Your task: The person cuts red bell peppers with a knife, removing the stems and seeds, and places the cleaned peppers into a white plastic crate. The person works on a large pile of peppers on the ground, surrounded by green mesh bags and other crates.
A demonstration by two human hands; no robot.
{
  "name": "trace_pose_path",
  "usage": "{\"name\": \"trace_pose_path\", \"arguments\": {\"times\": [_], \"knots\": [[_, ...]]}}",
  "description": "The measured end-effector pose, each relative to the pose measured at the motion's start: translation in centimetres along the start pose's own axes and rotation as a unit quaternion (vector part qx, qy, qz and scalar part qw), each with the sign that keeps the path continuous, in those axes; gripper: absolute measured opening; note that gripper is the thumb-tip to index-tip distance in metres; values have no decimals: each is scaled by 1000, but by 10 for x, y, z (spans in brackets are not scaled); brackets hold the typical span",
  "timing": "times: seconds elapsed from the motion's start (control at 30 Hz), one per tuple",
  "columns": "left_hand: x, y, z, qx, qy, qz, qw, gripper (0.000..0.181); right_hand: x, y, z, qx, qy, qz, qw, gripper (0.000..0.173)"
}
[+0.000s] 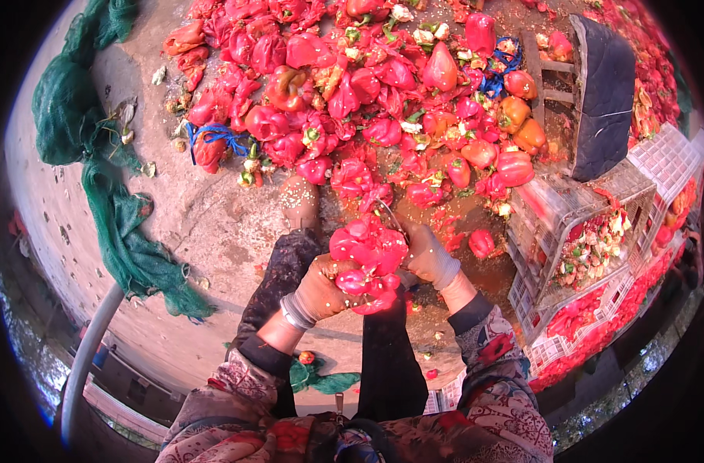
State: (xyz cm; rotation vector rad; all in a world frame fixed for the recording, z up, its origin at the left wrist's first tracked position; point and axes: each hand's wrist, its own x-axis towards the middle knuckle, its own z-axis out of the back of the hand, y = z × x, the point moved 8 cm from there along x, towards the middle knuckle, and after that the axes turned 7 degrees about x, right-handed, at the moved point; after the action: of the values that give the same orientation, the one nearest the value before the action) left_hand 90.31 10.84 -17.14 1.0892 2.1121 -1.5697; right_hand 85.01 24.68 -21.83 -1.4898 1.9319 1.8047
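My left hand (331, 289), in a tan work glove with a grey cuff, holds a red bell pepper (370, 246) that looks torn or cut open. More red pepper pieces (370, 283) hang just below, against the same fingers. My right hand (427, 254), gloved alike, is closed at the pepper's right side. A thin curved metal tool (390, 215) rises from its fingers. The tool's handle is hidden in the glove. Pale seeds dot both gloves and the peppers. Before me spreads a heap of red peppers (343, 95), some whole and some opened, mixed with green-stemmed cores.
Plastic crates (583, 199) stand at the right, one holding pepper cores (595, 249). Behind them is a dark padded seat (605, 95). Green netting (126, 226) lies on the concrete floor at the left, near a grey pole (91, 359). Blue cord (221, 136) lies among the peppers.
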Motion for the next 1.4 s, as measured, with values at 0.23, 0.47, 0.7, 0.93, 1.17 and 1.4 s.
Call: {"name": "trace_pose_path", "arguments": {"times": [0.23, 0.47, 0.7, 0.93, 1.17, 1.4], "knots": [[-2, 11, 2, 11, 0, 31, 999, 43, -7, -26, 0, 63, 58, -30, 996, 49], [2, 7, 7, -343, -50, 63, 936, 43, -13, -44, 4, 483, -71, -50, 872, 32], [3, 20, 27, -324, -115, 61, 937, 31, 17, -25, 154, -296, -416, 42, 859, 39], [-1, 53, 74, -334, -342, 66, 876, 19, 133, -6, 87, -437, -269, -46, 857, 43], [-5, 48, 92, -270, -379, 86, 881, 24, 202, -53, 88, -452, -215, -35, 865, 32], [-2, 47, 97, -268, -409, 54, 871, 33, 99, -1, 9, 205, -79, -119, 968, 26]]}}
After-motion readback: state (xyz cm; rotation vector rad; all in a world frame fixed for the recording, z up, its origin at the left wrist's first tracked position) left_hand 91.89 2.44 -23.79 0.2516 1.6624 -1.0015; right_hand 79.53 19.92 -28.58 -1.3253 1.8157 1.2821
